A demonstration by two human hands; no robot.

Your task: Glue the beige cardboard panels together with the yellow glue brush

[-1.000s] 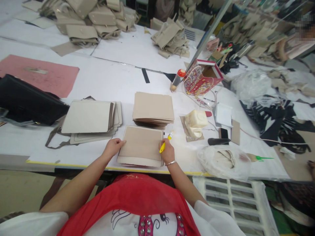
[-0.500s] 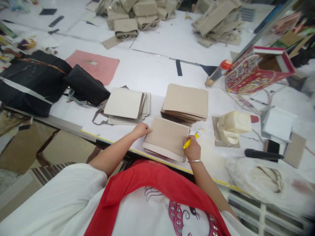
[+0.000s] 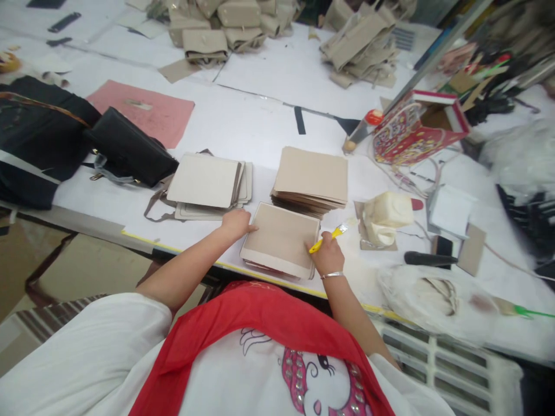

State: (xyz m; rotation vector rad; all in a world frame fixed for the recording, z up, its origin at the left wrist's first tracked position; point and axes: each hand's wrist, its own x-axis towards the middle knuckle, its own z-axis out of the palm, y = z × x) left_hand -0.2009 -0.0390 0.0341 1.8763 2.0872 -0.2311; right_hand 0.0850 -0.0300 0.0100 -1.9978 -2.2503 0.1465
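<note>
In front of me, near the table's edge, a beige panel (image 3: 284, 231) lies on a small stack with paler edges showing. My left hand (image 3: 236, 224) is closed at the stack's left edge, its thumb on the top panel. At the right edge, my right hand (image 3: 328, 256) holds a paintbrush (image 3: 328, 238) with a yellow handle, its bristles pointing away to the upper right. Fingertips of that hand touch the panel's right side. A taller stack of beige panels (image 3: 312, 173) stands just behind. Pale panels (image 3: 203, 179) are piled to the left.
To the right are a cream plastic container (image 3: 388, 209) on a board, a black-handled tool (image 3: 429, 258) and a clear plastic bag (image 3: 399, 289). A red paper bag (image 3: 418, 130) stands farther back. Black bags (image 3: 134, 147) lie left. Beige bags (image 3: 206, 43) are heaped at the back.
The view has turned a little to the right, so things sit farther left. The brush has tilted flatter in my right hand, and that hand's fingers reach farther onto the panel.
</note>
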